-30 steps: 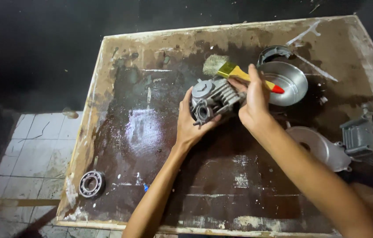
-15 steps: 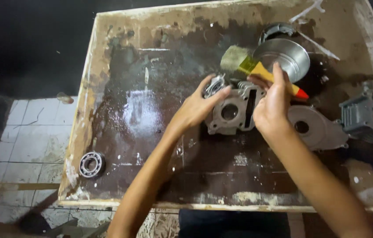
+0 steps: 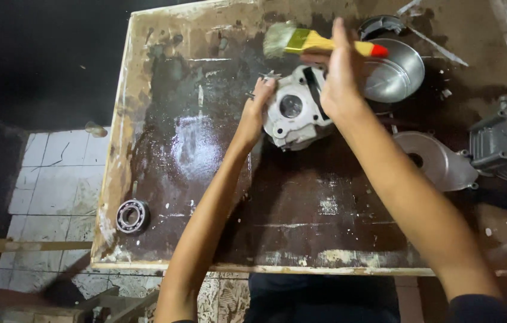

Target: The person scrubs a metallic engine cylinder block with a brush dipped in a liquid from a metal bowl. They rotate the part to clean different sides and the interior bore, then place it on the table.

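Steel bowl [image 3: 394, 75] behind the engine casing [image 3: 295, 110]; fingers clamped on casing and paintbrush [image 3: 319, 42]

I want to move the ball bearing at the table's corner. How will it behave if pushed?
The ball bearing lies flat, so it would probably slide, not roll. Being metal, it is likely stiff and heavy for its size. The wet-looking table may make it slippery.

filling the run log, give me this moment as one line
left hand: steadies grey engine casing on wet tray | right hand: holds yellow paintbrush above it | steel bowl beside
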